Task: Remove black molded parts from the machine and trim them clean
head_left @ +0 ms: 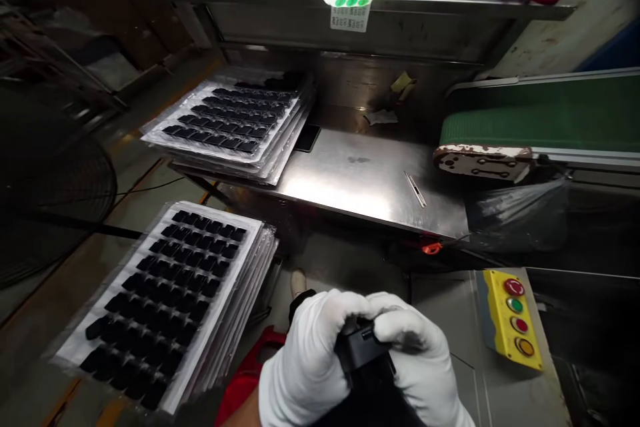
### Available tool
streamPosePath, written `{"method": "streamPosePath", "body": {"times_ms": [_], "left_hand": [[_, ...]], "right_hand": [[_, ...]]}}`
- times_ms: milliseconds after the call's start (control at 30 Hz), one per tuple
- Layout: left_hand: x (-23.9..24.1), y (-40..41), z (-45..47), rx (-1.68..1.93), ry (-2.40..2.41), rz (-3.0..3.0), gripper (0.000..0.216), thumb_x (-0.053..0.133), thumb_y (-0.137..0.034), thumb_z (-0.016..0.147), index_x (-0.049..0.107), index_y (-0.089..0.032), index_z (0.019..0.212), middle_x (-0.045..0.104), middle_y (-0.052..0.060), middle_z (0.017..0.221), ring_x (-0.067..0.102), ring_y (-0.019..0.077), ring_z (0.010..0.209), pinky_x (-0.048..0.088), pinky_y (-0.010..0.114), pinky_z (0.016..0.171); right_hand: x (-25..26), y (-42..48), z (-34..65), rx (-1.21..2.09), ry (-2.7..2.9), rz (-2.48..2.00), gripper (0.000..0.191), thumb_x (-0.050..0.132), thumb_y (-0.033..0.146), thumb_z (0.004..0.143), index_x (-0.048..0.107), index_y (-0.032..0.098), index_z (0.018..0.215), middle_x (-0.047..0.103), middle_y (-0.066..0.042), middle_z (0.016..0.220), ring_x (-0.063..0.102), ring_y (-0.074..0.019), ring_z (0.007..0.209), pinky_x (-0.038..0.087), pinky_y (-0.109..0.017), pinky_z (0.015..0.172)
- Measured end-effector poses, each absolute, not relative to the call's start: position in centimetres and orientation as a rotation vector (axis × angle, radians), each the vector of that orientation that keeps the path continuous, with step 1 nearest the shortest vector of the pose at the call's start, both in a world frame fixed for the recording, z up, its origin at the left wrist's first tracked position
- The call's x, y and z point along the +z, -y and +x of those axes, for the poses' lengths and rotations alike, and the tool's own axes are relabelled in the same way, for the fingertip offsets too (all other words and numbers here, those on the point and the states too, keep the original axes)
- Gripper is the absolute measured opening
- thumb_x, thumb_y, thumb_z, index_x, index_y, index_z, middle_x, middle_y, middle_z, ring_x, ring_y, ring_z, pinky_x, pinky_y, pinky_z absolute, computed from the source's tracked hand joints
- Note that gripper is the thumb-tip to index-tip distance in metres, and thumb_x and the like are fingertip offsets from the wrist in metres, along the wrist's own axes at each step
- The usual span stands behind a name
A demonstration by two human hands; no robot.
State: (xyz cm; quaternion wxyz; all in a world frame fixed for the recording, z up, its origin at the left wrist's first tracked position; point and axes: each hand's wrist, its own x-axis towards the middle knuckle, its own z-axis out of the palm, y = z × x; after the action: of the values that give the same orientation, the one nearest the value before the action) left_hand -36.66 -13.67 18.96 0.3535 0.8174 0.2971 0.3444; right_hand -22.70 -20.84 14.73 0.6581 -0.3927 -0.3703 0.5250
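Two gloved hands meet at the bottom edge of the view, the left hand (305, 360) and the right hand (420, 363), both closed around one small black plastic part (361, 345). Each grip is curled tight on it, fingers wrapped over the top, so only its upper end shows between the gloves; the rest runs down out of sight behind the palms and the wrists are cut off by the frame. What shows of its long axis stands roughly upright, tipped a little toward the counter (360, 173).

To the left, a near stack of trays (165, 307) filled with rows of similar black parts sits low, and a far stack of trays (235, 120) rests on the counter's left end. A yellow button box (510, 320) carries red, green and amber buttons; any lettering on it is too small to read. On the shelf (400, 3) above, a sheet of green stickers (350, 7) hangs over the edge, its print illegible.
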Motion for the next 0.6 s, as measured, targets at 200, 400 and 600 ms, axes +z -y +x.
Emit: {"method": "streamPosePath", "body": {"times_ms": [200,400,600], "left_hand": [[19.2,10.7,-41.2,0.95,-0.787,2.065,0.039,0.065,-0.008,0.074,0.049,-0.022,0.107,0.061,-0.002,0.072,0.057,0.0118,0.057,0.046,0.024,0.055],[19.1,6.3,-49.9,0.802,-0.919,2.025,0.029,0.063,-0.012,0.077,0.062,-0.026,0.104,0.064,0.002,0.075,0.064,0.0189,0.068,0.049,0.03,0.063],[11.2,1.6,-59.0,0.415,-1.154,1.309,0.045,0.073,-0.015,0.06,0.071,-0.023,0.104,0.071,0.005,0.1,0.065,0.0296,0.097,0.05,0.042,0.09]], "right_hand": [[14.2,16.9,-27.8,1.397,0.598,-0.838,0.031,0.081,0.002,0.066,0.07,0.028,0.078,0.065,0.001,0.094,0.062,-0.0151,0.081,0.051,-0.027,0.073],[12.8,10.9,-35.6,1.546,0.565,-0.926,0.028,0.086,0.006,0.059,0.067,0.024,0.072,0.066,0.003,0.079,0.062,-0.0131,0.072,0.052,-0.02,0.068],[4.8,6.6,-43.1,1.736,0.474,-1.444,0.054,0.09,0.037,0.05,0.069,0.022,0.097,0.074,-0.008,0.099,0.069,-0.0326,0.093,0.058,-0.038,0.078]]}}
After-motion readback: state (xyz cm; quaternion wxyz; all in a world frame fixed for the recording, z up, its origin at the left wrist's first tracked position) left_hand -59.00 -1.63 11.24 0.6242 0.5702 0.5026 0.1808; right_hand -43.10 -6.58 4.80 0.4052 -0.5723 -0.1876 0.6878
